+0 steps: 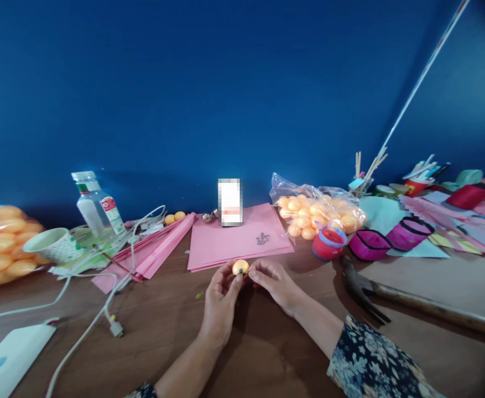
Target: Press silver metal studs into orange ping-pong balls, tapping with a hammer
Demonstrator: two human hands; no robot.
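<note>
An orange ping-pong ball (pixel 240 267) sits between my two hands, above the brown tabletop. My left hand (pixel 221 298) grips it, fingers behind and thumb in front. At the ball's lower front, by the thumb tip, is a small dark piece (pixel 241 272), too small to name. My right hand (pixel 277 284) is closed in a pinch against the ball's right side; whatever lies between its fingertips is hidden. Just beyond the hands lie pink paper sheets (pixel 225 243), with a cluster of small dark ring-like pieces (pixel 262 239) on them.
A phone (pixel 230 202) stands upright behind. Bags of orange balls (pixel 304 213) flank the scene. Rightward are a red-and-blue tub (pixel 329 243), purple fabric rings (pixel 369 245) and a hammer (pixel 412 301). White cables (pixel 101 309), a paper cup (pixel 53 246) and a bottle (pixel 95 204) occupy the left.
</note>
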